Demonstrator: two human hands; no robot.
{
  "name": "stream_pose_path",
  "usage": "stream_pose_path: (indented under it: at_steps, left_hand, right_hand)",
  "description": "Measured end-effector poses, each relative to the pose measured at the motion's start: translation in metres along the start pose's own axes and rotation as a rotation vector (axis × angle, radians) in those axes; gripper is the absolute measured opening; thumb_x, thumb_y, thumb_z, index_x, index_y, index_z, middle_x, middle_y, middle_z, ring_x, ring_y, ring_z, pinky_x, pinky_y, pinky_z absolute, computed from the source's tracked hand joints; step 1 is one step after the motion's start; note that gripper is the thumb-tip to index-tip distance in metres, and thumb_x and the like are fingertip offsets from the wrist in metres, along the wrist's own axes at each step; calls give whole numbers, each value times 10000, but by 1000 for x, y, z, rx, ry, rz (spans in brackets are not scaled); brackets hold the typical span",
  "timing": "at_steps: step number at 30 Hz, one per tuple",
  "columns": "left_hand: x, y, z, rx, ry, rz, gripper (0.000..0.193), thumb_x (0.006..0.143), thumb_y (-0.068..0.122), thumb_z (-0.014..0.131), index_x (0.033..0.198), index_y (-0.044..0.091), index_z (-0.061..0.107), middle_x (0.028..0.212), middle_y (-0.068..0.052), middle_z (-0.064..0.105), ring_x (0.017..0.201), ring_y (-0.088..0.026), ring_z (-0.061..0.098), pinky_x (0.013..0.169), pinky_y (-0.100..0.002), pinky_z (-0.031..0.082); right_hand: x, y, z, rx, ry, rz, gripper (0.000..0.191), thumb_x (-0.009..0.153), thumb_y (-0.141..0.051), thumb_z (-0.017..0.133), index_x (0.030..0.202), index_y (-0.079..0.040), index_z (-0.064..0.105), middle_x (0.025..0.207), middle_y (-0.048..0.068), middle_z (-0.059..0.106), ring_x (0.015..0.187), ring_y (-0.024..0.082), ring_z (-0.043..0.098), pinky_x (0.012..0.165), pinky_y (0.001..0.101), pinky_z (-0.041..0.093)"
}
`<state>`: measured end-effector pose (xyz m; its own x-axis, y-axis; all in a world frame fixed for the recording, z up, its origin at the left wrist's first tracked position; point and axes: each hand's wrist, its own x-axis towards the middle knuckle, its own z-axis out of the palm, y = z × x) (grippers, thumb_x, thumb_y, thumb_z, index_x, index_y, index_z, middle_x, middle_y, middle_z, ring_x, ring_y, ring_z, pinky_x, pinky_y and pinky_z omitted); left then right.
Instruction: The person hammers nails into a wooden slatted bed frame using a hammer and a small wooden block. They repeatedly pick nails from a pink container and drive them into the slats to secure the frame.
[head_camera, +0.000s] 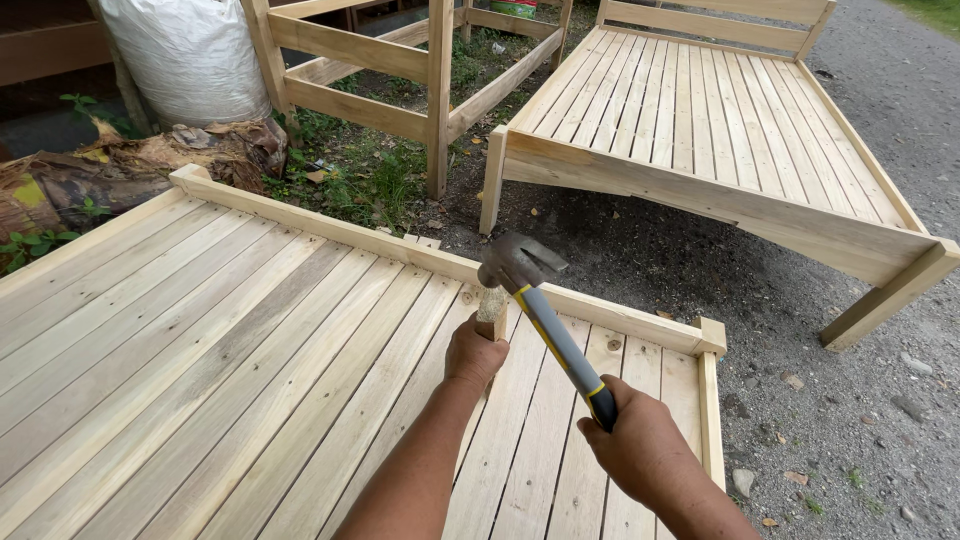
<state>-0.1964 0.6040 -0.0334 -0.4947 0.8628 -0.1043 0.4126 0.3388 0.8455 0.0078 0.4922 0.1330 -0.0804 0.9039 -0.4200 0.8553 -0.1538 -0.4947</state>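
Outdoor work area, gravel and grass underfoot. At far left, behind the near bed frame (200, 330), lies a heap of dry leaves and debris (120, 165), with a large white sack (190, 55) standing behind it. The near bed frame is of pale unfinished wood, its slats running away from the person toward the far rail (330, 228); the frame's far right corner post (711, 334) stands just above the rail.

Left hand (476, 352): closed around a short wooden piece (491, 305), held upright on a slat close to the far rail, right of the rail's middle. Fingers are wrapped together on the piece; its top stands clear of the fist.

Hammer (530, 290): steel head with claw, grey handle with a yellow stripe and dark grip. The head sits directly over the top of the wooden piece; whether it touches cannot be told. The handle slopes down and to the right.

Right hand (640, 445): clamped shut on the hammer's lower grip, above the slats near the frame's right edge.

Beyond the far rail, centre, an open wooden frame (400, 60) of posts and rails stands on grass. To the right, a second slatted bed frame (700, 110) stands on its legs on the gravel, well apart from the near one.
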Motion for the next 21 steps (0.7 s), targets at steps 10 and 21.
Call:
stream_pose_path:
  at_steps: [10, 21]
  left_hand:
    - [3, -6, 6, 7, 39, 21, 403, 790, 223, 664, 1187, 157, 675, 1143, -161, 734, 1091, -366, 691, 974, -452, 559]
    - [-2, 0, 2, -6, 29, -19, 338, 811, 233, 667, 1125, 115, 706, 1093, -170, 758, 1040, -353, 721, 938, -439, 582]
  right_hand:
    - [-12, 3, -9, -39, 77, -22, 264, 911, -268, 791, 950, -53, 643, 677, 70, 569, 618, 163, 490, 638, 358, 465]
    - [-1, 5, -12, -141, -62, 19, 242, 947, -282, 755, 1015, -67, 665, 687, 35, 580, 620, 171, 497, 624, 352, 456]
